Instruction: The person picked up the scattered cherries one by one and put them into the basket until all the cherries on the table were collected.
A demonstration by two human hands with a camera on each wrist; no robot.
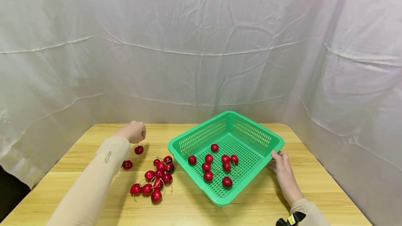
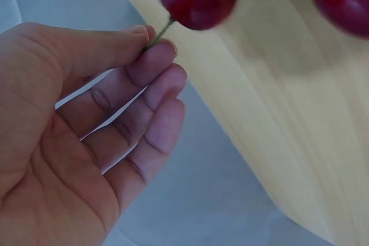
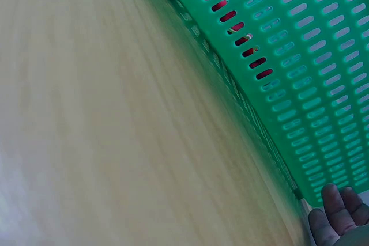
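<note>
At the back left of the table, my left hand [image 1: 133,132] pinches a dark red cherry [image 1: 139,150] by its stem, between thumb and forefinger. The left wrist view shows the thin green stem [image 2: 160,34] at the fingertips, the other fingers loosely bent. A green perforated plastic basket [image 1: 202,138] stands turned cornerwise at centre right, with several cherries [image 1: 226,166] scattered on its bottom. My right hand [image 1: 284,172] grips its right rim, thumb on top and fingers [image 3: 337,214] under the outside. Red fruit shows through the basket's slots in the right wrist view.
Left of the basket lies a heap of cherries with stems [image 1: 159,173] on the wooden table [image 1: 251,212]. Another cherry [image 1: 127,165] sits apart from the heap, partly behind the left sleeve [image 1: 97,173]. White cloth [image 1: 201,76] hangs behind and along the sides.
</note>
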